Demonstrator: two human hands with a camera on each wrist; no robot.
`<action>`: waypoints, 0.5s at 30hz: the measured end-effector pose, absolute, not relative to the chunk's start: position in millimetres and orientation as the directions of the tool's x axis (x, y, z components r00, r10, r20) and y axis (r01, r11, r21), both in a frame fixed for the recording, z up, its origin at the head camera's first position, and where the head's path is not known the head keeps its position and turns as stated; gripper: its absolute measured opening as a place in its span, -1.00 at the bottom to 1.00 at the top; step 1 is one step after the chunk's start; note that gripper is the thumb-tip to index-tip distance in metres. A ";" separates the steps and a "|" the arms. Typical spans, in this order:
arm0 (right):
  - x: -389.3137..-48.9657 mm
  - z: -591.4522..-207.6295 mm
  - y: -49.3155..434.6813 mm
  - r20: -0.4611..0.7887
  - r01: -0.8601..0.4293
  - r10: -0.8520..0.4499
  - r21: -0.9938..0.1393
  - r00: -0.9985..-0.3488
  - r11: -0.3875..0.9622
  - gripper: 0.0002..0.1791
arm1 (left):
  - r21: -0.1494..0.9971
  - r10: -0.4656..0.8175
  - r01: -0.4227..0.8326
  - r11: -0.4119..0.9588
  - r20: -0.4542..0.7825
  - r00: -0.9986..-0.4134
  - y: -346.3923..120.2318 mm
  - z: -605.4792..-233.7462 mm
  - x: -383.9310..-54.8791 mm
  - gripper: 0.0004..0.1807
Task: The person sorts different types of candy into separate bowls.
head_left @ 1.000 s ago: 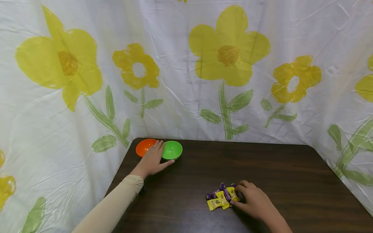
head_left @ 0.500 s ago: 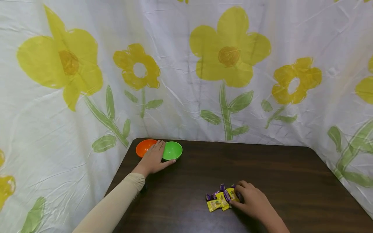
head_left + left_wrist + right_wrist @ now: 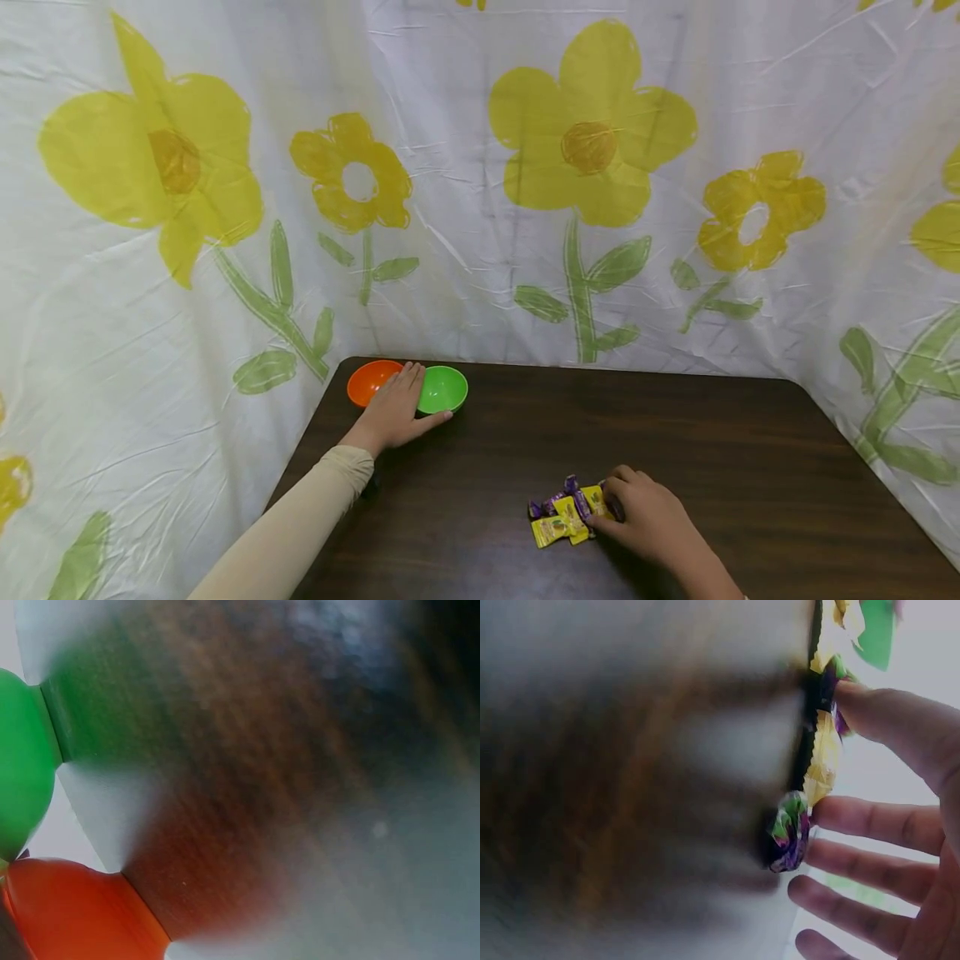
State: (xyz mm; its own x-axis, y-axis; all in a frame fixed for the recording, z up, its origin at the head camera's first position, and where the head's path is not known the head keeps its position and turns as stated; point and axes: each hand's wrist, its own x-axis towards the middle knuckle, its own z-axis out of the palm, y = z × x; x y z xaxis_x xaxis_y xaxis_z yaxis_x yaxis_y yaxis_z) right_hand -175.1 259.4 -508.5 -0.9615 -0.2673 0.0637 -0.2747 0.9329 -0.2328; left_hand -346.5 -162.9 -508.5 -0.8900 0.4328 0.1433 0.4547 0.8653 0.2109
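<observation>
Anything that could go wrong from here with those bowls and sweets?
The left hand is right at the neighbouring orange bowl and green bowl, so a nudge might shift either one. The right hand touches a cluster of wrapped sweets lying against one another, so moving one could drag or scatter the rest.

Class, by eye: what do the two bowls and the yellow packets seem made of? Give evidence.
Orange bowl and green bowl: probably plastic, glossy, as their smooth, evenly coloured surfaces have a sheen. Yellow packets: likely thin plastic film or foil, slightly shiny, given the zigzag-cut edges; which, I cannot tell.
</observation>
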 end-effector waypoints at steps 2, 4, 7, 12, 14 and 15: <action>-176.0 -506.9 258.5 0.056 -0.260 -0.254 -0.228 -0.966 0.938 -0.56 | 0.210 0.437 0.458 0.864 0.143 -0.888 -162.7 -508.2 -346.5 0.21; -177.2 -505.8 257.8 0.048 -0.245 -0.241 -0.225 -0.969 0.943 -0.58 | 0.207 0.441 0.463 0.862 0.142 -0.886 -162.9 -508.1 -346.5 0.19; -179.5 -505.2 257.5 0.027 -0.232 -0.232 -0.224 -0.972 0.947 -0.61 | 0.200 0.445 0.465 0.862 0.140 -0.885 -163.4 -508.6 -347.3 0.18; -181.7 -503.2 258.3 0.012 -0.243 -0.248 -0.243 -0.969 0.939 -0.71 | 0.188 0.447 0.471 0.862 0.158 -0.881 -162.0 -508.6 -347.3 0.17; -181.7 -502.1 258.8 0.012 -0.251 -0.257 -0.255 -0.966 0.934 -0.73 | 0.180 0.446 0.472 0.863 0.165 -0.880 -160.7 -508.8 -347.2 0.17; -181.6 -501.7 259.1 0.011 -0.256 -0.262 -0.262 -0.965 0.931 -0.74 | 0.177 0.445 0.471 0.864 0.166 -0.880 -160.2 -509.3 -347.5 0.16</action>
State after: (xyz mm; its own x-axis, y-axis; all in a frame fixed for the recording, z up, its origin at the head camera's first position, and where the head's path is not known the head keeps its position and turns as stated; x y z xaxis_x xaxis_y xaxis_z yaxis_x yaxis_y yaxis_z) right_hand -181.6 259.1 -501.7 -0.9650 -0.2619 0.0115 -0.2556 0.9306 -0.2621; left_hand -347.5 -160.2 -509.3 -0.8799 0.4451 0.1661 0.4706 0.8644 0.1769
